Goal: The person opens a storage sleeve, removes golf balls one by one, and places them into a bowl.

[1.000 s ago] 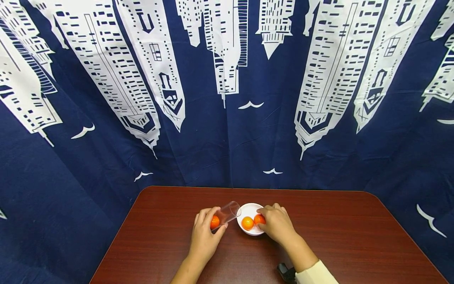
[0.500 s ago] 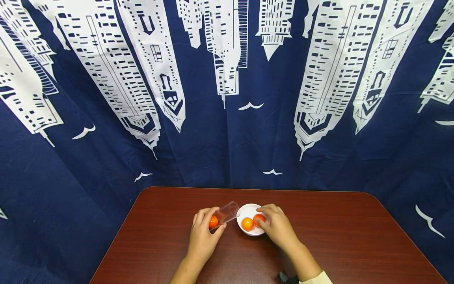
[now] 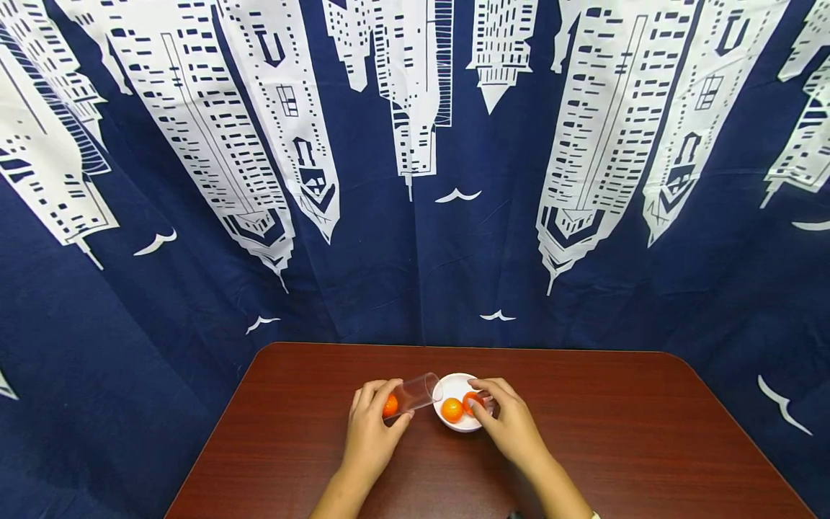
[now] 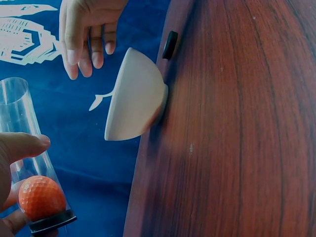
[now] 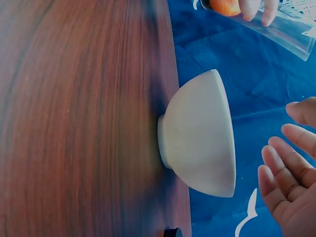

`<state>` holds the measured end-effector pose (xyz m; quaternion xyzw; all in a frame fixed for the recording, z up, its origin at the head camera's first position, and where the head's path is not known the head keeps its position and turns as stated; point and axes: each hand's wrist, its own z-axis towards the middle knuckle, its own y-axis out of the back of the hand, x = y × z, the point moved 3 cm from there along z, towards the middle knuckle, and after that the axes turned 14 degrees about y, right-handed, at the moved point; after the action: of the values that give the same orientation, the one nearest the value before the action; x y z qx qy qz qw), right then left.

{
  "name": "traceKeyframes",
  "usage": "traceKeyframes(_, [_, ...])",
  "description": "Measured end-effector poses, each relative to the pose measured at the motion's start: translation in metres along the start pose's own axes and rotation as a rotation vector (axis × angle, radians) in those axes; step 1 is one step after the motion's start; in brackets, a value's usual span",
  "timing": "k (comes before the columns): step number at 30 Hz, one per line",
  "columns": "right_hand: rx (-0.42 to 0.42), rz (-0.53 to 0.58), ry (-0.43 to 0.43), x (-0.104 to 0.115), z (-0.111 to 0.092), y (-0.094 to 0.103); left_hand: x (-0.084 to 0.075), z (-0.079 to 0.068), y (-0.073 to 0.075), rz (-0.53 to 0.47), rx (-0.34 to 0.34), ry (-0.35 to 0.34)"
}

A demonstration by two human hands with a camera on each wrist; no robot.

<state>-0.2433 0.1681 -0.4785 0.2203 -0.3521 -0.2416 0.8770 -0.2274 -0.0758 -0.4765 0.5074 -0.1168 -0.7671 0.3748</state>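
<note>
My left hand point(image 3: 375, 432) grips a clear tube point(image 3: 415, 393), which is tilted with its mouth toward the white bowl point(image 3: 462, 425). Inside the tube's lower end sits an orange dimpled golf ball point(image 4: 42, 197), above a black end cap point(image 4: 53, 221). Two more balls lie in the bowl: a lighter orange ball point(image 3: 452, 410) and a redder ball point(image 3: 472, 402). My right hand point(image 3: 515, 425) hovers over the bowl's right side. In the right wrist view its fingers point(image 5: 281, 163) are spread, apart from the rim, with nothing held. Both wrist views hide the bowl's inside.
A small black disc point(image 4: 170, 45) lies on the brown table point(image 3: 311, 404) near the bowl, on the right hand's side. Behind the table hangs a blue cloth point(image 3: 389, 288) printed with white buildings and birds.
My right hand has turned and spread its thumb and fingers wider over the bowl, its sleeve sliding almost out of view. The left hand, the tube and the balls have barely moved.
</note>
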Motion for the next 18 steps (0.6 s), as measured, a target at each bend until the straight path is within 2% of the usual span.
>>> traceKeyframes(5, [-0.008,0.03,0.05,0.005,-0.003,0.0,-0.001,0.0,0.003,0.02,-0.003,-0.01])
traceKeyframes(11, [-0.028,0.091,0.109,0.013,-0.007,0.0,-0.001,-0.002,0.003,0.069,-0.015,-0.061])
traceKeyframes(18, [0.01,0.166,0.081,0.018,-0.009,-0.002,-0.005,-0.002,0.003,0.135,-0.042,-0.138])
